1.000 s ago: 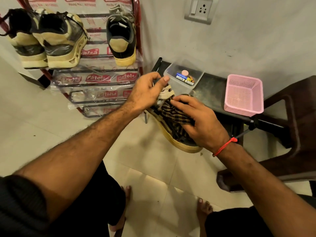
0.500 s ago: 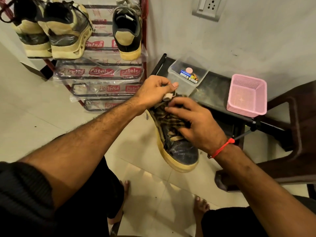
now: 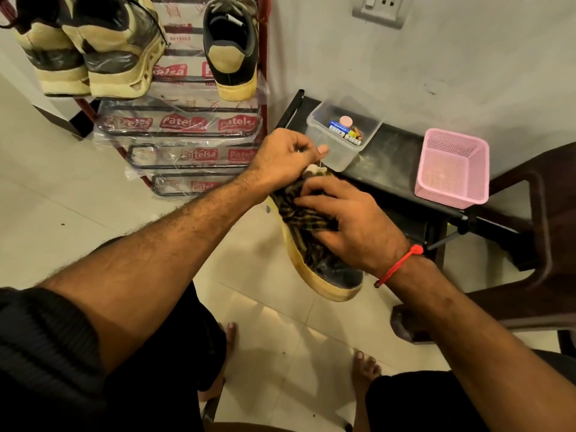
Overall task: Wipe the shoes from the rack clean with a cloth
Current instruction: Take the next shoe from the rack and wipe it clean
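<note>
A pink basket [image 3: 452, 169] is seen on a low black table [image 3: 392, 157] by the wall. A clear box [image 3: 343, 132] sits on the same table, well apart from the basket, and small batteries [image 3: 344, 130] are seen inside it. A wall socket [image 3: 380, 9] is fixed above. A dark chair [image 3: 536, 244] is placed beside the table.

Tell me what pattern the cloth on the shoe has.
The cloth is a dark brown and yellowish plaid check, seen clearly in the head view under the right hand.

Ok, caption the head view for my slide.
Right hand presses a striped cloth on a black yellow-soled shoe gripped by the left hand.
</note>
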Demonstrator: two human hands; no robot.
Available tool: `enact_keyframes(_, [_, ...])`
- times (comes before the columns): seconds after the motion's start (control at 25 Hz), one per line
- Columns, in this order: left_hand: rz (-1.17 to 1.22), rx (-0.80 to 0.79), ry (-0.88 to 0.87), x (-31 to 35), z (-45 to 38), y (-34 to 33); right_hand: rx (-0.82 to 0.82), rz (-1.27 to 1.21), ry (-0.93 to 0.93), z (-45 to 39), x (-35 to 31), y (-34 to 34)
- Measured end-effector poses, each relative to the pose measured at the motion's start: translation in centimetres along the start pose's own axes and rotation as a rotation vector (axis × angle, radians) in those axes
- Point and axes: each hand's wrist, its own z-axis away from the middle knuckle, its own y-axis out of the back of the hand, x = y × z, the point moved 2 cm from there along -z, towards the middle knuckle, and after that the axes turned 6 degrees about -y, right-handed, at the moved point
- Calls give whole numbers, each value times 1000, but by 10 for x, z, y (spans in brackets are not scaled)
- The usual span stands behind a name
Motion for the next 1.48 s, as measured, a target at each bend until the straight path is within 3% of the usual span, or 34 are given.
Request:
enact_keyframes(0.12, [-167,136,60,-7,-4,16,-422,219,-52,14,-4,-15])
enact_keyframes(0.2, [-242,214,63,-6,-6,26,-544,249,-105,22,2,-14])
enact_keyframes(0.24, [-267,227,57,-5,-6,30,-487,152,-107,22,5,-7])
enact_keyframes(0.32, [-279,193,43,-2,-4,31,-201,-107,-116,15,10,13])
enact_keyframes(0.4, [-237,150,32,3,-1,26,-2,-175,-78,10,14,20])
enact_keyframes(0.48, [-155,151,56,7,-1,25,-16,-125,-56,11,14,13])
enact_keyframes(0.6, [-35,218,123,0,-3,38,-180,-123,-48,17,16,5])
enact_keyframes(0.72, [-75,228,98,-4,-1,44,-271,-82,-84,18,20,6])
enact_keyframes(0.92, [-231,102,35,8,5,19,-40,-112,50,10,-2,-1])
enact_keyframes(1.04, [-180,118,127,10,-3,15,-98,23,105,9,-5,-5])
enact_keyframes(1.24, [-111,282,279,-15,-8,42,-266,263,-129,21,21,4])
enact_keyframes(1.36, [-155,309,297,-18,-7,39,-51,172,-58,18,12,2])
enact_keyframes(1.48, [-161,249,321,-11,-6,29,2,189,111,8,-8,-13])
